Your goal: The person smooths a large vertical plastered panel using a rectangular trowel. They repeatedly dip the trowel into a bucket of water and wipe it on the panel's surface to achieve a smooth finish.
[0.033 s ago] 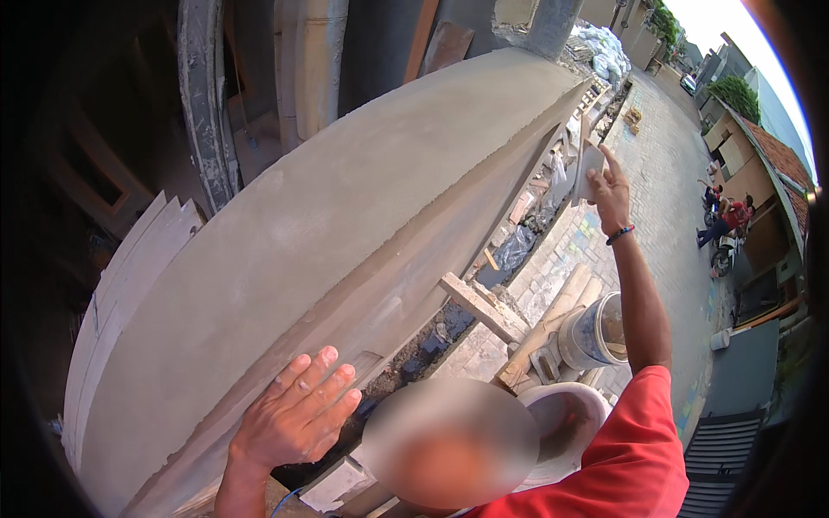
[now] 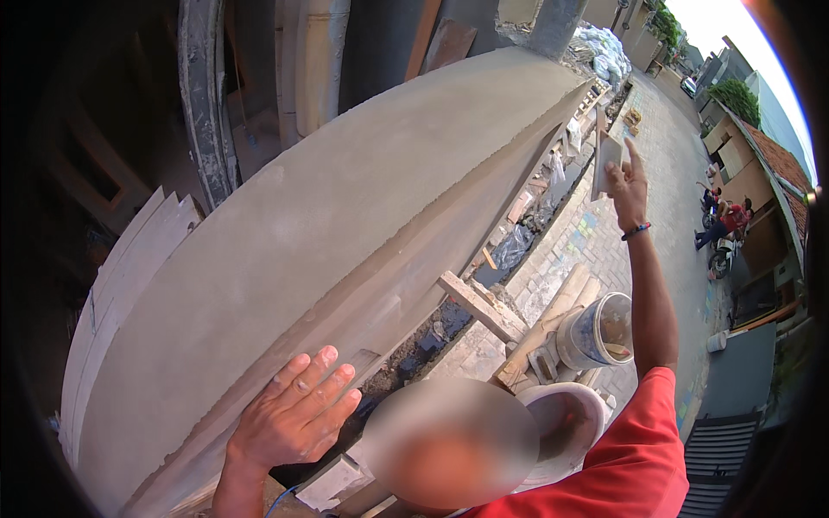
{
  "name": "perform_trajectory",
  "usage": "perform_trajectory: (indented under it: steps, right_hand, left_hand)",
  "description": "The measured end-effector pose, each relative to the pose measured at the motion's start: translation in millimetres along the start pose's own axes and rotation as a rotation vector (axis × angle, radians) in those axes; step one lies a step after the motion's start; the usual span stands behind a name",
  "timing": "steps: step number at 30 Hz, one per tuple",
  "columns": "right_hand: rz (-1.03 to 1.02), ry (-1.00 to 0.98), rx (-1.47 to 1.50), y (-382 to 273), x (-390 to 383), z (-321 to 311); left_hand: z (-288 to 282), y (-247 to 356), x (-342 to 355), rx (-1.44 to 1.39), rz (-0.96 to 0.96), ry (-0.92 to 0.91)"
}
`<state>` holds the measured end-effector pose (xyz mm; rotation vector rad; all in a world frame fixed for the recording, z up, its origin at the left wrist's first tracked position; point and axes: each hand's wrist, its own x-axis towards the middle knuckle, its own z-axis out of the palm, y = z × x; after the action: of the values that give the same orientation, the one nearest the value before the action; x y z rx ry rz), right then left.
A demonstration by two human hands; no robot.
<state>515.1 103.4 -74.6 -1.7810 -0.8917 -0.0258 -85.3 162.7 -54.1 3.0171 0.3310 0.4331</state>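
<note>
My left hand (image 2: pixel 295 406) is open, fingers slightly spread, near or against the lower band of the grey plastered wall (image 2: pixel 328 216); contact is hard to tell. My right hand (image 2: pixel 629 181) is at the end of my outstretched arm, closed on a flat trowel-like tool (image 2: pixel 610 147), held off the wall over the paved edge beside the ditch. The wall's rendered face runs diagonally across the view, with a rough ridge along its lower edge. A short wooden beam (image 2: pixel 479 306) juts from it over the ditch.
Below my right arm are buckets (image 2: pixel 577 337), a tub (image 2: pixel 583 406) and planks (image 2: pixel 553 311). A debris-filled ditch (image 2: pixel 509 250) follows the wall. Pale sacks (image 2: pixel 600 52) lie at its far end. A person in red (image 2: pixel 736 220) is by parked motorcycles (image 2: pixel 724 255) on the street.
My right hand and its tool have shifted slightly right and upward, away from the wall. My left hand is nearly unmoved.
</note>
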Motion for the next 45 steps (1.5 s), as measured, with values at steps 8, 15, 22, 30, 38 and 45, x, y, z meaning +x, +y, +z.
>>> perform_trajectory:
  steps: [8,15,22,30,38,45]
  right_hand:
    - [-0.499,-0.155,-0.635,-81.9,127.0,-32.8]
    - [-0.558,-0.290,-0.697,-83.3,131.6,-20.8]
    - [-0.685,-0.461,-0.500,-150.8,45.7,22.9]
    - [-0.608,-0.087,-0.661,-94.5,124.2,-33.3]
    - [-0.653,-0.142,-0.775,-60.6,131.4,-29.1]
    - [-0.712,-0.312,-0.468,-155.1,30.1,1.9]
  left_hand:
    - [-3.1,-0.9,-1.4,-0.033,-0.010,-0.020]
    - [-1.7,-1.8,-0.8,-0.047,0.000,-0.009]
    - [-2.4,-0.2,-3.8,-0.025,-0.029,-0.028]
    - [0.7,-2.9,-2.4,-0.076,-0.011,-0.005]
    - [1.4,-2.3,-1.1,-0.063,0.004,-0.011]
    - [-2.4,-0.5,-5.4,-0.027,-0.032,-0.029]
